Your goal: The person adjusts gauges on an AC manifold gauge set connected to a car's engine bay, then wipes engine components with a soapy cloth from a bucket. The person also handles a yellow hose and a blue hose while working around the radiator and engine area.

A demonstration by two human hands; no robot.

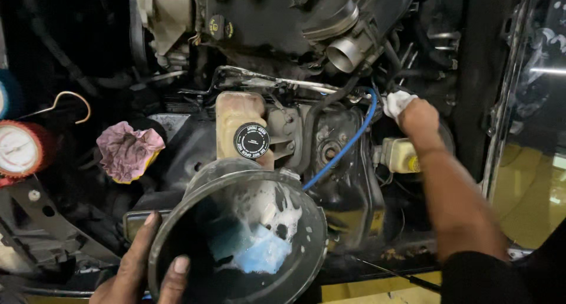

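1. Looking down into the engine bay, we hold a dark round bucket (pixel 239 236) by its near rim with our left hand (pixel 144 268): the thumb lies on the outer wall and a finger hooks over the lip, so that hand is closed around the rim
2. Inside the bucket we see soapy foam and a blue sponge or cloth (pixel 259 254) low against the right wall, just beside the left hand but not touched by it
3. Our right hand (pixel 418 118) reaches forward and up the right side of the bay, fist closed on a white rag (pixel 396 102) that bunches out past the knuckles toward the upper left
4. The rag is pressed among the hoses close to where a blue hose (pixel 348 145) starts; that hose runs on a slant from beside the rag down to the bucket's rim
5. The right hand is the nearer one to the hose end; the left is well apart, low and to the left
6. A cream coolant tank with a black cap (pixel 251 140) sits just beyond the bucket, a small pale reservoir (pixel 401 155) lies just under the right wrist, and a crumpled pink cloth (pixel 128 150) rests to the left, near a red-rimmed gauge (pixel 17 149)
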